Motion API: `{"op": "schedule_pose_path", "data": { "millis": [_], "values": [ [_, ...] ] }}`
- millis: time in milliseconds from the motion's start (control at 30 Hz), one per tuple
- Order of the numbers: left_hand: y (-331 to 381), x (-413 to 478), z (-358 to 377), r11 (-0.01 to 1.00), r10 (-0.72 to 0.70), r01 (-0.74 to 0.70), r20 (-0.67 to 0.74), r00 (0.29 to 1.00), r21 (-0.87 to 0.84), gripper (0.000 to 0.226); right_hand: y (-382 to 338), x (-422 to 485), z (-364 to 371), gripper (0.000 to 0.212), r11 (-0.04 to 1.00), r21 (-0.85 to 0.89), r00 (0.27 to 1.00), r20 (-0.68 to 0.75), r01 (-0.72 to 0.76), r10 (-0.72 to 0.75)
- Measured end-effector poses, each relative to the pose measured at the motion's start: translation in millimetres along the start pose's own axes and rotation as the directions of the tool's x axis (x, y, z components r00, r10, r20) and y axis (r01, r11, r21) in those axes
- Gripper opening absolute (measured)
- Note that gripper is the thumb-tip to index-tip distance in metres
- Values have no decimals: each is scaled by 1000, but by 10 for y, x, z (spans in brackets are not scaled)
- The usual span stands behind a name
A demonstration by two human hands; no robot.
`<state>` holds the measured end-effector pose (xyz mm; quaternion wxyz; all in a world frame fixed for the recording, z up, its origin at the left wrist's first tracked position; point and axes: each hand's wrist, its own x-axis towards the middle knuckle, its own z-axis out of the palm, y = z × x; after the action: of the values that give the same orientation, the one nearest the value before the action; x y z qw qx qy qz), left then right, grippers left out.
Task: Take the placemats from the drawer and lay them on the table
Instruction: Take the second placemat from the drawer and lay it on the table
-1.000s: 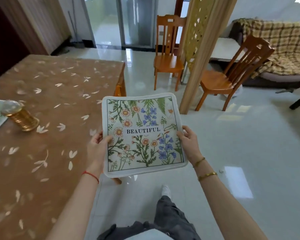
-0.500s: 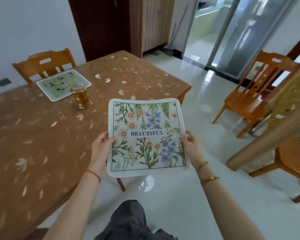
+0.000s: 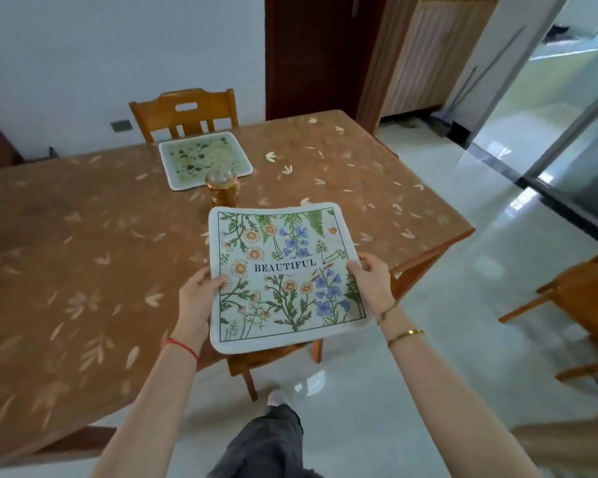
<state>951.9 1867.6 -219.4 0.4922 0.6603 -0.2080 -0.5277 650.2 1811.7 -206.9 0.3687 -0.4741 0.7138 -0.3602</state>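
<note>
I hold a square floral placemat [image 3: 283,274] printed with the word BEAUTIFUL, flat and above the near edge of the table [image 3: 83,253]. My left hand [image 3: 197,298] grips its left edge and my right hand [image 3: 372,281] grips its right edge. A second placemat [image 3: 204,160], pale green, lies flat on the far side of the table in front of a chair. The table has a brown cloth with a pale leaf pattern.
A gold jar with a glass top [image 3: 223,189] stands on the table between the two placemats. A wooden chair [image 3: 183,112] sits at the far side, another chair [image 3: 580,305] on the right, and a seat [image 3: 256,360] is tucked under the near edge. Glass doors are at the right.
My view has swung left, from the room and chairs toward the table. The placemat in both hands has come from beside the table corner to above its near edge.
</note>
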Motion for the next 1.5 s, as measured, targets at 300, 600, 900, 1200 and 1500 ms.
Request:
{"op": "schedule_pose_path", "data": {
  "millis": [300, 600, 900, 1200, 1500],
  "values": [
    [4, 868, 198, 989, -142, 135, -145, 979, -57, 40, -131, 1030, 659, 27, 995, -75, 961, 261, -71, 89],
    [-248, 1302, 177, 930, -366, 353, -213, 906, -100, 42, 35, 1459, 1175, 27, 972, -180, 888, 408, -150, 212],
    [-485, 1433, 171, 946, -274, 313, -302, 913, 88, 42, 234, 1759, 1327, 30, 948, -270, 844, 458, -168, 280],
    [-602, 1459, 189, 888, -111, 264, -382, 918, 377, 52, 518, 1860, 1383, 25, 911, -377, 900, 319, -167, 297],
    [-698, 1456, 165, 900, -50, 211, -389, 920, 382, 52, 621, 1822, 1428, 19, 918, -371, 921, 289, -143, 260]
  ]
}}
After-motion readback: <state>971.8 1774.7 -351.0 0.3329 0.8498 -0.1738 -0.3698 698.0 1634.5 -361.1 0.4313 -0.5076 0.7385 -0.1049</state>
